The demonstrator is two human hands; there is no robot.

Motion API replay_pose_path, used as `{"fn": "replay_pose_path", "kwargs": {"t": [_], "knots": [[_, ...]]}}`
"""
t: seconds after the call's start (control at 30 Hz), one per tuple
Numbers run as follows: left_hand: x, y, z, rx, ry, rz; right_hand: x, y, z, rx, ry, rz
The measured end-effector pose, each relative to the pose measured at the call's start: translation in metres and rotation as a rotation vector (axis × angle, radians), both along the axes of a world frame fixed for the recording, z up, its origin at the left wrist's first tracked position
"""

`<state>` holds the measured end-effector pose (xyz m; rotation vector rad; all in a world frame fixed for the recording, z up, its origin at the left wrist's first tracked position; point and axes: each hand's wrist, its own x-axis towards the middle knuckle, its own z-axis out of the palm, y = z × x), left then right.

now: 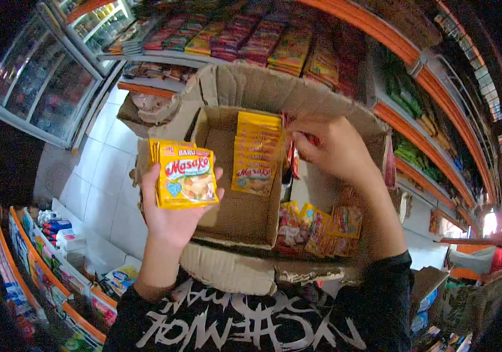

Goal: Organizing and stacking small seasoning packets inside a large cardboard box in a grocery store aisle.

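My left hand (172, 226) is closed around a small stack of yellow seasoning sachets (187, 179), held above the left part of a cardboard box. Inside it, a smaller carton (224, 220) holds an overlapping row of similar yellow sachets (257, 149). At the right end of that row, my right hand (333, 146) has its fingers pinched together over the carton's edge. Bits of red packaging show around those fingertips, but what they grip is too dim to make out. A narrow red packet (294, 163) stands just below them.
The outer box's torn flap (298, 88) rises on the far side. Several colourful sachets (321, 229) lie in its near right part. Shelves with orange edging (403, 123) and packets surround it, a glass-door cabinet (46, 88) stands far left, and low racks (57, 276) stand near left.
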<state>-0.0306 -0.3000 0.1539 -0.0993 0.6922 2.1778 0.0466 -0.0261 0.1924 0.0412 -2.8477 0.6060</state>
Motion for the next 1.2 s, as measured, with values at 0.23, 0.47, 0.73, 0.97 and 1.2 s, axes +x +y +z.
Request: {"fn": "replay_pose_path", "kwargs": {"t": [0.23,0.47,0.73,0.97,1.2], "knots": [[0.002,-0.003,0.002,-0.041,-0.02,0.049,-0.011,-0.023,-0.023,-0.266,0.142,0.212],[0.001,-0.003,0.0,-0.057,-0.026,0.08,-0.018,-0.061,-0.065,0.302,-0.295,0.264],[-0.001,-0.003,-0.004,-0.029,-0.005,0.063,-0.022,-0.062,-0.071,0.382,-0.39,0.251],[0.001,-0.004,-0.001,-0.018,-0.012,0.037,-0.015,-0.063,-0.074,0.572,-0.16,0.207],[0.002,-0.002,0.001,-0.04,-0.001,0.015,-0.017,-0.063,-0.06,0.592,-0.092,0.01]]}}
